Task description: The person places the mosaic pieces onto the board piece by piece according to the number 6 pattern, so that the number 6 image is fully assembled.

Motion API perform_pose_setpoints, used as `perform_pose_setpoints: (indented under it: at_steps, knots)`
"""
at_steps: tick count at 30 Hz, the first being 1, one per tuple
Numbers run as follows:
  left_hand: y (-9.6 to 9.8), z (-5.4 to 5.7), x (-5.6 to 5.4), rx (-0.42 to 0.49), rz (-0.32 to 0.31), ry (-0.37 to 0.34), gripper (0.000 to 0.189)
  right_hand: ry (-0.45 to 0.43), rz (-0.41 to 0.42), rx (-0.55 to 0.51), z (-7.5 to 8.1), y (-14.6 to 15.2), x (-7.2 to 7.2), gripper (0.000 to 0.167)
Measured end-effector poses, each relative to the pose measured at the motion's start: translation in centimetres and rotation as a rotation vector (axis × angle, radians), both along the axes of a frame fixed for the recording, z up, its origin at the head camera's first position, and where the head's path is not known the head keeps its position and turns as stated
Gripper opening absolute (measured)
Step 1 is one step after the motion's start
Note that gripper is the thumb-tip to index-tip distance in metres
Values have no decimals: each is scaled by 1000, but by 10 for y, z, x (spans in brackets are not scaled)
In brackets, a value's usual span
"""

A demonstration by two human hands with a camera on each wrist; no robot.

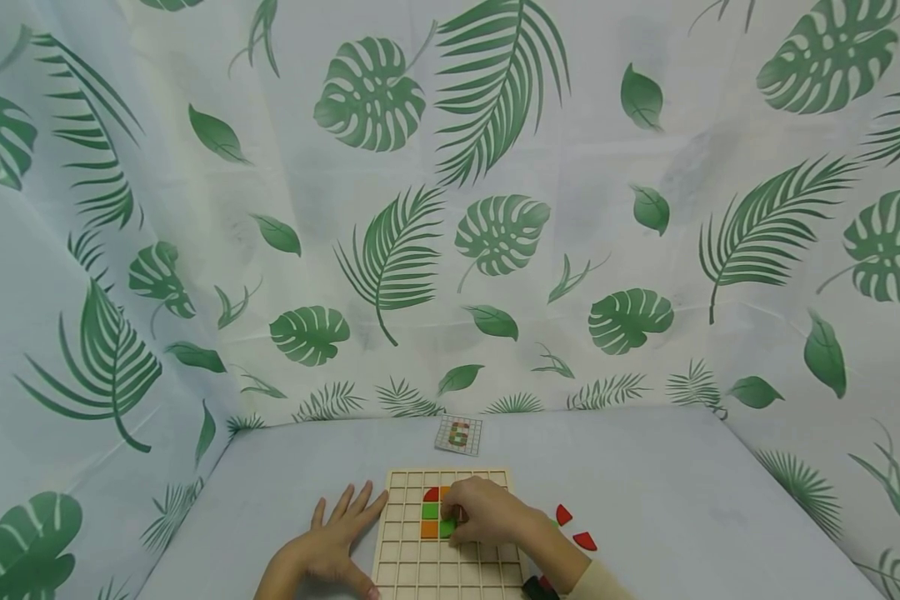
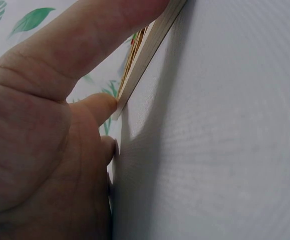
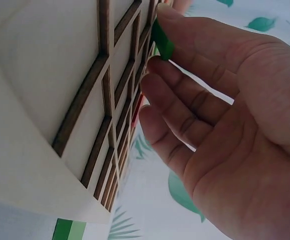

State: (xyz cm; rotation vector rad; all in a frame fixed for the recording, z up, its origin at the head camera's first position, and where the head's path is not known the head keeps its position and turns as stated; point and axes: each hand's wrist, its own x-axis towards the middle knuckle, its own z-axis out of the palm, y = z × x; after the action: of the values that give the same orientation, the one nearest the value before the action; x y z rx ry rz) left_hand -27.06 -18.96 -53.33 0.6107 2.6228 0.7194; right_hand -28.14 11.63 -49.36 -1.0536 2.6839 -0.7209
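Observation:
A pale wooden grid board (image 1: 408,575) lies on the table in front of me. My left hand (image 1: 330,542) rests beside it with fingers spread, thumb and index finger against its left edge. Over the grid, my right hand (image 1: 487,512) pinches a small green tile (image 3: 162,42) by the thumb, seen tilted against the board in the right wrist view. Left of those fingers, a red quarter-round tile (image 1: 431,495), a green square tile (image 1: 430,511) and an orange square tile (image 1: 429,529) fill cells in a column. The right hand hides part of the pattern.
Behind the board lies a card (image 1: 458,434) printed with a coloured grid pattern. Loose red quarter-round pieces (image 1: 585,542) lie to the board's right, near the right forearm. Green pieces (image 3: 69,230) show past the board's edge. A leaf-print cloth (image 1: 555,350) hangs behind the table.

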Motion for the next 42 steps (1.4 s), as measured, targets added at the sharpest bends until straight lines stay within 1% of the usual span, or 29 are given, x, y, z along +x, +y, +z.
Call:
perform_pose_setpoints:
  at_steps: [7,12,18,22,27,34,42]
  knots:
    - [-2,2,2,15,-9,-1,140,10,7,-2,1,2,0,22]
    - [-1,3,1,6,-4,-5,141,4,-42,-56,7,12,-3,25]
    - [-1,3,1,-3,-1,-13,140,21,-92,-97,21,33,-9,30]
    - [-1,2,0,3,-2,-14,140,7,-120,-127,29,51,-12,35]
    - [-1,1,0,12,-5,-12,141,32,-167,-136,36,75,-15,36]
    - [-1,0,0,8,-2,-5,141,35,-244,-122,37,101,-16,37]
    - [0,1,0,0,7,-13,140,34,-288,-129,33,118,-19,36]
